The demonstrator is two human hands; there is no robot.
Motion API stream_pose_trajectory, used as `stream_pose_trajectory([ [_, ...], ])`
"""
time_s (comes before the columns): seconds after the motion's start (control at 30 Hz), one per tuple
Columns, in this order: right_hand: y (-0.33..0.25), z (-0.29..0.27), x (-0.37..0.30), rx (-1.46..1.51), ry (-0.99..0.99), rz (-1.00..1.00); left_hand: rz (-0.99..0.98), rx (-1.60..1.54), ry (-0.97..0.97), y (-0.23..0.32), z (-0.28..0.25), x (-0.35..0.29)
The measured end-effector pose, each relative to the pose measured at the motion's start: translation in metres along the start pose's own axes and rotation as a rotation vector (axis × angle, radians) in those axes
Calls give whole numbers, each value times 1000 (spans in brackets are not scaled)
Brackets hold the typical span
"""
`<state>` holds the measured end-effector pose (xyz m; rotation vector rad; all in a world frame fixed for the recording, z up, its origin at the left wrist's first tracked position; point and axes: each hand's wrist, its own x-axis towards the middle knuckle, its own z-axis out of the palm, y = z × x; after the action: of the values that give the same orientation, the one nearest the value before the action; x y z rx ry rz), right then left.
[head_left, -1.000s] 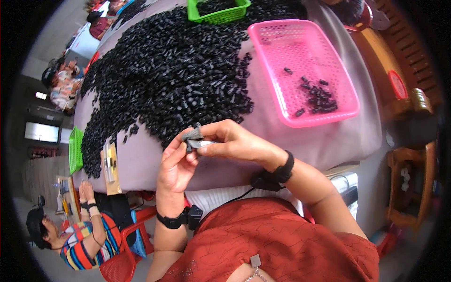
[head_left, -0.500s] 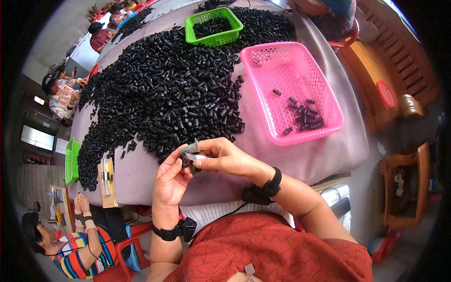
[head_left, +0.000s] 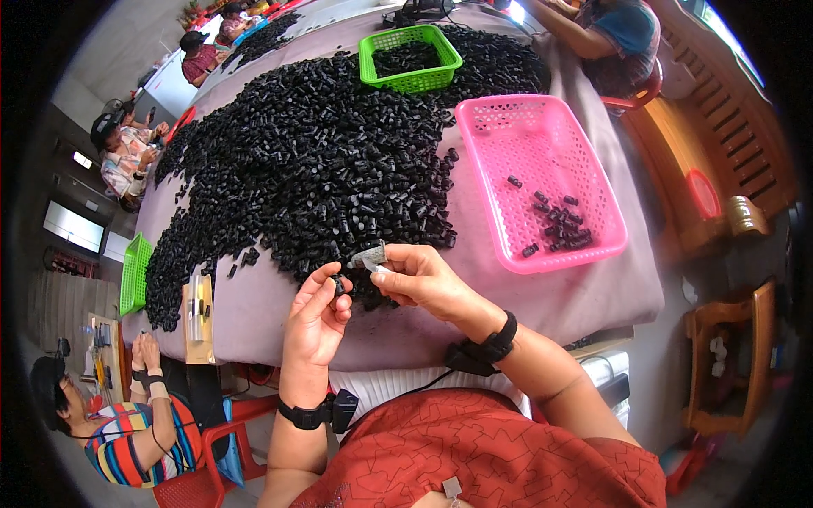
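Just above the near edge of the cloth-covered table, my left hand [head_left: 315, 317] pinches a small black cylindrical part [head_left: 340, 287] between thumb and fingertips. Beside it, my right hand [head_left: 436, 286] grips a small grey wrapped piece [head_left: 371, 256] with a pale flat tip; its exact kind is not clear. A narrow gap separates the two held things. Beyond my hands spreads a large heap of similar black parts [head_left: 296, 161]. To the right stands a pink perforated basket [head_left: 515, 140] with several black parts gathered in its near right corner.
A green basket [head_left: 417, 82] with black parts stands in the heap at the back. At the left edge are another green basket [head_left: 135, 275] and a cardboard piece with small items [head_left: 199, 343]. Co-workers sit to the left and far right; a wooden bench [head_left: 669, 161] is at right.
My hands have drawn apart: the grey piece has come away from the black part, moving slightly right and up. The whole view has shifted a little.
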<state>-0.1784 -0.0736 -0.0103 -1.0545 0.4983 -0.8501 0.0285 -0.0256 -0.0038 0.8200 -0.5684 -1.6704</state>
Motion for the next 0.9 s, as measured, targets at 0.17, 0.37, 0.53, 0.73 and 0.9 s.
stream_pose_trajectory([
  [0.17, 1, -2, 0, 14, -18, 11, 1, 45, 36, 0, 3, 2],
  [0.37, 2, 0, -1, 0, -26, -8, -9, 54, 34, 0, 7, 1],
  [0.53, 4, 2, 0, 9, -49, 23, 2, 40, 39, -1, -1, -1],
  [0.73, -7, 3, -4, -8, -114, 37, -10, -17, -2, -3, -1, 2],
  [0.9, -8, 3, -3, -23, -159, 46, 21, -1, 21, -3, 1, 0],
])
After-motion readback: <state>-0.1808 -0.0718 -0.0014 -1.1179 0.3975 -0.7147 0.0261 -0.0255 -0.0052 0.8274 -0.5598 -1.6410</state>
